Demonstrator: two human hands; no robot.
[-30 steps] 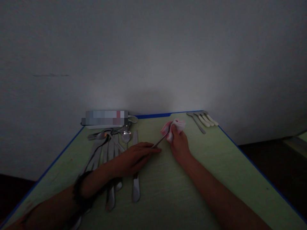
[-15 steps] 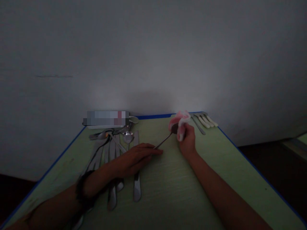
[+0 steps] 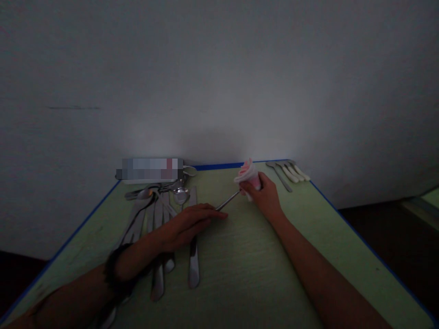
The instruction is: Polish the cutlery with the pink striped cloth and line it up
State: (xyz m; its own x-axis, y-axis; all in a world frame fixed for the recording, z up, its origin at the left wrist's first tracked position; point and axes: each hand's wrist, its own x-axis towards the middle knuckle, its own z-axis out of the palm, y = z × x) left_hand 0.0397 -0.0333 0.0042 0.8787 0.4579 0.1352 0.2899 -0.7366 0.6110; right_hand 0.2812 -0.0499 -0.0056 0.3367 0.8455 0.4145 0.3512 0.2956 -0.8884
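Observation:
A spoon's thin metal handle [image 3: 228,200] slants between my hands over the table. My left hand [image 3: 195,224] grips its lower end, fingers together and pointing right. Around the upper end is a pink-and-white cloth [image 3: 247,176], pinched in my right hand [image 3: 265,194] with the thumb on the near side. The cloth covers the spoon's bowl. Beside and under my left forearm lie several metal table knives, one knife [image 3: 194,267] set apart just below the hand. A shiny round-bowled spoon [image 3: 181,195] rests behind the left hand.
Several forks with white handles [image 3: 297,172] and one all-metal fork [image 3: 281,178] lie at the back right. A blurred-out box [image 3: 151,171] stands at the back left, near a mixed pile of cutlery [image 3: 146,193]. The blue-edged green table [image 3: 240,274] meets a wall [image 3: 219,91].
My right hand has turned and slid the cloth over the spoon's bowl, which showed before. My left hand keeps its hold. The view has shifted slightly.

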